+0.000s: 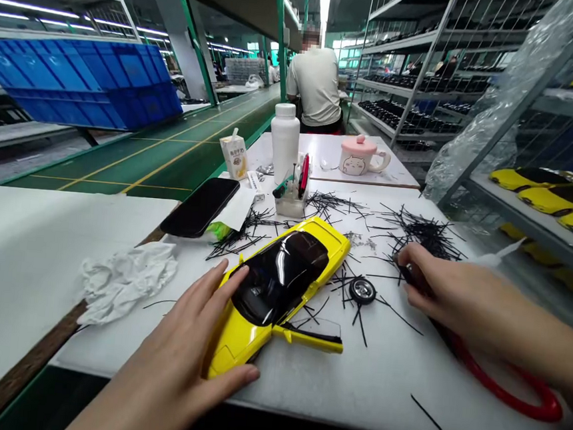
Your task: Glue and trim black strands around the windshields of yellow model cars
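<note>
A yellow model car with a black roof and windows lies at a slant in front of me, one door swung out on its right side. My left hand is laid over its near left end, fingers along the side and thumb at the near end, gripping it. At the right, my right hand is closed with its fingertips pinched round the dark end of a tool with a red looped handle; its exact kind is partly hidden. A small black wheel lies between the car and that hand.
Black thin strips are scattered over the white table. Around the car are a phone, a crumpled white cloth, a small clear holder, a white bottle, a drink carton and a lidded mug. A person sits ahead.
</note>
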`<move>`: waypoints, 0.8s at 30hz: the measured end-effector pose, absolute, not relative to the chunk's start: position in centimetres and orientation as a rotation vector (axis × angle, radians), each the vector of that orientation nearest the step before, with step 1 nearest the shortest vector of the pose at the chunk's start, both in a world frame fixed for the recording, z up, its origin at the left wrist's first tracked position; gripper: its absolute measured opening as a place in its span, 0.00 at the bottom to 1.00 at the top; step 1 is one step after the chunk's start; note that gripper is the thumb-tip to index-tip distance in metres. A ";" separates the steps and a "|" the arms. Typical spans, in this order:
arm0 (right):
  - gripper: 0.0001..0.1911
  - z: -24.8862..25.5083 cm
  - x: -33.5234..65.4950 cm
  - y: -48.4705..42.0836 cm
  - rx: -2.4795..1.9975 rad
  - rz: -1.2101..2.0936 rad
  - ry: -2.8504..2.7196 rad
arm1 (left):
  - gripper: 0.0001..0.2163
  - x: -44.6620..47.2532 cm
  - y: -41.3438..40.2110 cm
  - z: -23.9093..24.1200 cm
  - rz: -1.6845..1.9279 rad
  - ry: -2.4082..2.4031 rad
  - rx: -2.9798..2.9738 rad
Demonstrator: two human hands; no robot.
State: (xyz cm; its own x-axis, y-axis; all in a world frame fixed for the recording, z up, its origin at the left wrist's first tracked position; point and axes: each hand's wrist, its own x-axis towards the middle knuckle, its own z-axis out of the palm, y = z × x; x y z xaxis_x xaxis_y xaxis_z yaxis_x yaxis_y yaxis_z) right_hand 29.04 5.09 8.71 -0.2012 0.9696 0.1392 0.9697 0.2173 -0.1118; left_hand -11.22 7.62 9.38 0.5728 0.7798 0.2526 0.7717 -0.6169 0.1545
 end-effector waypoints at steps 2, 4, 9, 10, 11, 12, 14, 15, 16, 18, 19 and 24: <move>0.05 8.2 29.1 5.3 -1.858 -0.103 -2.344 | 0.43 -11.1 6.9 9.6 0.461 1.395 2.745; 0.06 7.7 28.6 5.4 -1.805 -0.185 -2.356 | 0.41 -10.2 6.5 10.0 0.515 1.422 2.728; 0.12 7.3 26.2 5.2 -1.518 0.009 -2.388 | 0.39 -7.6 6.8 10.7 0.568 1.386 2.683; 0.13 7.3 25.9 5.1 -1.460 0.060 -2.404 | 0.40 -7.2 6.9 10.7 0.569 1.381 2.673; 0.15 7.2 25.6 5.0 -1.417 0.095 -2.423 | 0.39 -6.9 7.1 10.6 0.570 1.382 2.661; 0.16 7.1 25.5 5.0 -1.391 0.112 -2.438 | 0.39 -6.7 7.2 10.5 0.571 1.387 2.648; 0.17 6.9 25.4 5.0 -1.363 0.120 -2.463 | 0.39 -6.4 7.3 10.1 0.561 1.391 2.630; 0.18 6.7 25.5 5.1 -1.360 0.122 -2.470 | 0.40 -6.3 7.4 9.9 0.551 1.388 2.629; 0.19 6.6 25.6 5.2 -1.354 0.119 -2.472 | 0.40 -6.2 7.3 9.7 0.541 1.378 2.633; 0.20 6.4 25.9 5.3 -1.325 0.097 -2.476 | 0.41 -6.0 7.2 9.4 0.536 1.374 2.640; 0.21 6.4 26.0 5.3 -1.309 0.083 -2.484 | 0.42 -5.9 7.0 9.3 0.544 1.398 2.634; 0.22 6.4 26.0 5.3 -1.265 0.031 -2.515 | 0.44 -5.0 6.6 9.3 0.572 1.532 2.610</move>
State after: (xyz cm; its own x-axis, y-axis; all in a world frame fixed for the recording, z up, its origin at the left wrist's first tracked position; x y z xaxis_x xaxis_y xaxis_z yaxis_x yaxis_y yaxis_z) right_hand 25.96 5.28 6.41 -0.5540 0.7853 0.2763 0.7782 0.6064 -0.1631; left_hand -5.00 6.60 9.31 0.4369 0.8536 0.2838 0.8309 -0.5038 0.2363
